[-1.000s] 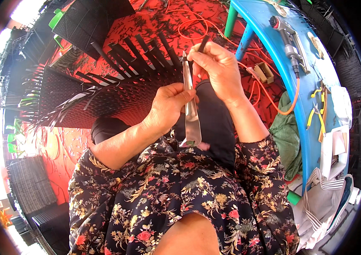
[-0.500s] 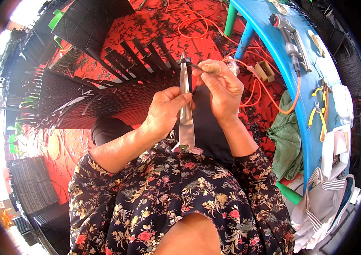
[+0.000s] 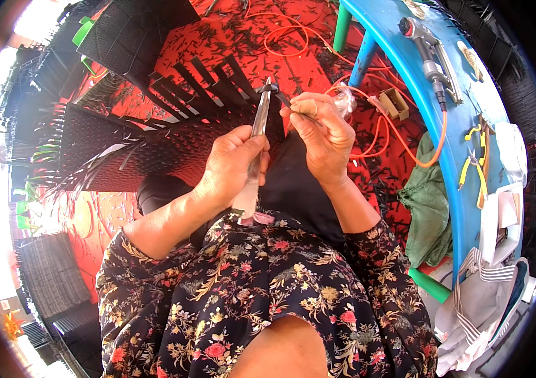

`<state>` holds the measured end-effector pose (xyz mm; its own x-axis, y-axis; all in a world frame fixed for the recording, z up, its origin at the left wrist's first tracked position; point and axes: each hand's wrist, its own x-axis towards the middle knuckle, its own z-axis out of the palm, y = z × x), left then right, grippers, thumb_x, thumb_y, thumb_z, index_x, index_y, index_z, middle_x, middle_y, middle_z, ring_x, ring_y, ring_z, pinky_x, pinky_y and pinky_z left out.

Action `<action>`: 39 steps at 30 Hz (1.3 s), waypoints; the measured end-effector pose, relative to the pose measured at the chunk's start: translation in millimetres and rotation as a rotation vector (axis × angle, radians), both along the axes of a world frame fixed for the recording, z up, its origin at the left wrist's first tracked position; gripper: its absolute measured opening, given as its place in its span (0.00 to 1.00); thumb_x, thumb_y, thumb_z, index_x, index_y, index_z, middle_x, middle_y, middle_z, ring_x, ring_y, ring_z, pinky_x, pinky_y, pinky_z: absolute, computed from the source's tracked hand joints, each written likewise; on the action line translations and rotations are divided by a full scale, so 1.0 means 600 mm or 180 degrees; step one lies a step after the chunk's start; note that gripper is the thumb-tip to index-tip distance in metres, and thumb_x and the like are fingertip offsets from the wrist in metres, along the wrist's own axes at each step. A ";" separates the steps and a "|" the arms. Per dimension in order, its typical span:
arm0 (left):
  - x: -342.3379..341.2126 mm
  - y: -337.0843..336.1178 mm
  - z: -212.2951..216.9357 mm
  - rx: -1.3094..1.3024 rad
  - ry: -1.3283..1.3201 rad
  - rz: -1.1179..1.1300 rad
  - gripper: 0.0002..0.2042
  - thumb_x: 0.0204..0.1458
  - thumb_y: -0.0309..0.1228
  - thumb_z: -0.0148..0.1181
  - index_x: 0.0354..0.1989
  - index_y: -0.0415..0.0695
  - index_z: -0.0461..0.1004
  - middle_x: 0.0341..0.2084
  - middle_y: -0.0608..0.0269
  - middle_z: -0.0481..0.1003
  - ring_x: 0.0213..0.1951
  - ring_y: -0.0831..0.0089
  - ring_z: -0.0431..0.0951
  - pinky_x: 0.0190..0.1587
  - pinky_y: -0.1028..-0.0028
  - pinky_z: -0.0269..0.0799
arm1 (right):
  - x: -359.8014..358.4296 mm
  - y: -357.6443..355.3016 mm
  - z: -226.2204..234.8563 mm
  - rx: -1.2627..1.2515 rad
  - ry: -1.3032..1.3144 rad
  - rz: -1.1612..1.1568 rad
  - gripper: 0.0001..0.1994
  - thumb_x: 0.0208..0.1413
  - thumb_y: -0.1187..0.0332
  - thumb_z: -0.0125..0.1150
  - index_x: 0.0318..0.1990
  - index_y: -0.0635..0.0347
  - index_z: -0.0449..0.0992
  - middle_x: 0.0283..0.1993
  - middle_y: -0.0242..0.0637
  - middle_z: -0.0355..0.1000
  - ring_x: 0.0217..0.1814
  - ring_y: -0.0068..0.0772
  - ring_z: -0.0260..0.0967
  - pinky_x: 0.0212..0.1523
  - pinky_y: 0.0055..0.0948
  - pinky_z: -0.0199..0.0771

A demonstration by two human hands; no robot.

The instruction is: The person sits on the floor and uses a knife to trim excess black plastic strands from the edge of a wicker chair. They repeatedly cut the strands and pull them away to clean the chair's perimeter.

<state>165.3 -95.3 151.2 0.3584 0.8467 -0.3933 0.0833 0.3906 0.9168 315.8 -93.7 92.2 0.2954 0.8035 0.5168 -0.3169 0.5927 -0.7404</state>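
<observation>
The red floor (image 3: 318,57) fills the upper middle of the frame, littered with short dark offcuts too many to count, and one orange cable (image 3: 293,38) loops across it. Over it, from the left edge to the centre, lies the black woven mat (image 3: 148,151), a tight springy weave whose loose flat strips fan out along its upper and left edges like stiff fingers, leaving little bare floor on that side. Down the right side curves the blue plastic worktop (image 3: 454,164), smooth and rounded at its rim, standing on green legs; it carries one grey metal power tool (image 3: 429,53) at the upper right and one pair of yellow-handled pliers (image 3: 473,167) lower down. A crumpled green cloth (image 3: 429,208) sits on the floor just beside the worktop's inner edge, and a small open cardboard box (image 3: 395,102) lies near the cable. My lap, in dark flowered fabric, takes the lower centre, so the open room for my hands is the narrow gap between lap, mat and worktop. My left hand (image 3: 230,167) has its grip wrapped tight around one long, flat, shiny metal blade tool (image 3: 256,145), held nearly upright at the centre of the frame. My right hand (image 3: 321,135), just to its right, pinches one thin black strip (image 3: 280,96) at the tool's tip.
</observation>
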 end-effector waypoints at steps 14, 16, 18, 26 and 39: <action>-0.018 0.043 0.049 0.0343 0.1345 -0.0743 0.08 0.55 0.30 0.47 0.26 0.41 0.66 0.11 0.68 0.66 0.12 0.81 0.67 0.15 0.78 0.63 | -0.007 0.004 -0.008 0.0310 -0.0784 -0.0242 0.06 0.48 0.84 0.56 0.34 0.67 0.72 0.40 0.39 0.66 0.39 0.30 0.72 0.39 0.24 0.74; -0.012 0.038 0.052 0.0621 0.1529 -0.0753 0.08 0.54 0.29 0.47 0.26 0.40 0.66 0.10 0.67 0.65 0.12 0.80 0.67 0.15 0.77 0.62 | -0.006 0.006 -0.010 0.0299 -0.0795 -0.0245 0.06 0.48 0.84 0.56 0.34 0.68 0.71 0.40 0.39 0.66 0.39 0.31 0.72 0.39 0.25 0.74; -0.010 0.033 0.050 0.0878 0.1663 -0.0768 0.07 0.54 0.29 0.47 0.26 0.39 0.65 0.10 0.66 0.65 0.12 0.79 0.67 0.15 0.76 0.62 | -0.004 0.007 -0.010 0.0354 -0.0837 -0.0240 0.06 0.47 0.84 0.57 0.34 0.68 0.71 0.40 0.40 0.66 0.39 0.31 0.72 0.39 0.25 0.74; -0.030 0.032 0.010 0.2061 0.2119 -0.0904 0.08 0.52 0.28 0.51 0.24 0.38 0.63 0.10 0.61 0.64 0.15 0.75 0.67 0.20 0.70 0.63 | -0.001 0.005 0.000 0.0250 -0.0386 0.0017 0.05 0.48 0.84 0.57 0.33 0.68 0.72 0.39 0.41 0.69 0.38 0.28 0.71 0.40 0.24 0.73; -0.039 0.019 0.032 0.0701 0.1280 -0.0863 0.11 0.54 0.31 0.50 0.21 0.41 0.62 0.13 0.68 0.66 0.17 0.83 0.64 0.20 0.77 0.61 | 0.004 0.009 -0.001 0.0081 -0.0087 0.0429 0.07 0.49 0.84 0.55 0.36 0.69 0.72 0.41 0.39 0.69 0.41 0.26 0.69 0.45 0.24 0.71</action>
<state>141.9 -84.2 170.2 0.4332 0.8227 -0.3681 0.5163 0.1082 0.8495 318.1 -88.6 91.7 0.1712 0.8215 0.5439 -0.3750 0.5648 -0.7351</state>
